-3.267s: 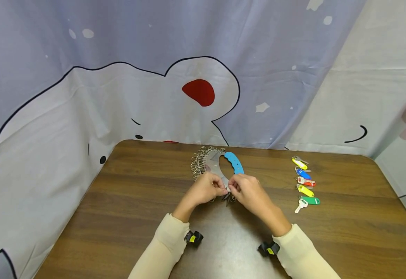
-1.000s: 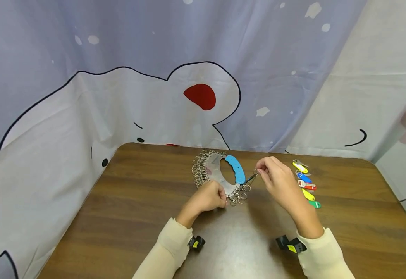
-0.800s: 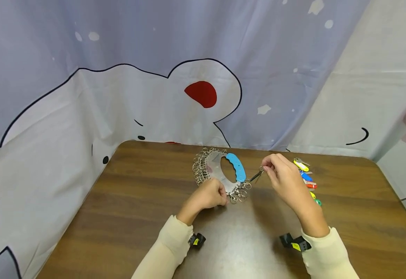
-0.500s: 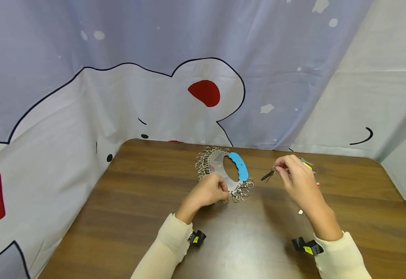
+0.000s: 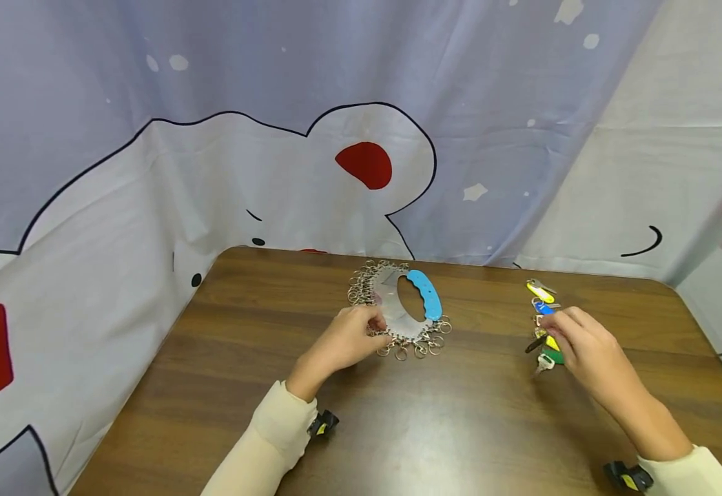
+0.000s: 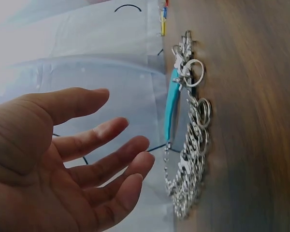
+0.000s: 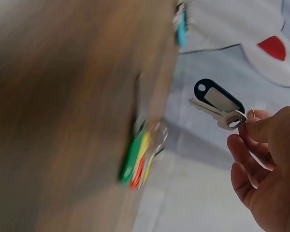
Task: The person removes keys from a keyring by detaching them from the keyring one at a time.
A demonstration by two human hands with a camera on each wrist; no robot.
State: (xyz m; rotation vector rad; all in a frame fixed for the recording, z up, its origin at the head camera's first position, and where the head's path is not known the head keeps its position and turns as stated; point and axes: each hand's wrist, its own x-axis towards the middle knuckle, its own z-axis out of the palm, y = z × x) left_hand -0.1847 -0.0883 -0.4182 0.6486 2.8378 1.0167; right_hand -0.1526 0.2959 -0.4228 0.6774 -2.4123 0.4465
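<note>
My right hand [image 5: 596, 355] pinches the small ring of a key [image 7: 215, 112] with a black key tag [image 7: 222, 98]; both dangle in the air above the row of tagged keys. My left hand [image 5: 339, 344] holds nothing; in the left wrist view its fingers are spread and loosely bent. It is at the near left edge of a curved metal key holder [image 5: 390, 303] with a blue handle [image 5: 426, 296]. Many metal clips and rings [image 6: 195, 140] hang along the holder's outer edge.
At the right of the wooden table [image 5: 435, 427] lie several keys with tags: a yellow tag [image 5: 539, 292], a blue tag [image 5: 544, 308] and a green tag [image 5: 556, 356] among them. My right hand partly covers this row. A printed curtain [image 5: 262, 172] hangs behind the table.
The right hand has carried the key with the black tag away from the holder, rightward to the row of keys. The left hand has drawn back slightly left from the holder's rings.
</note>
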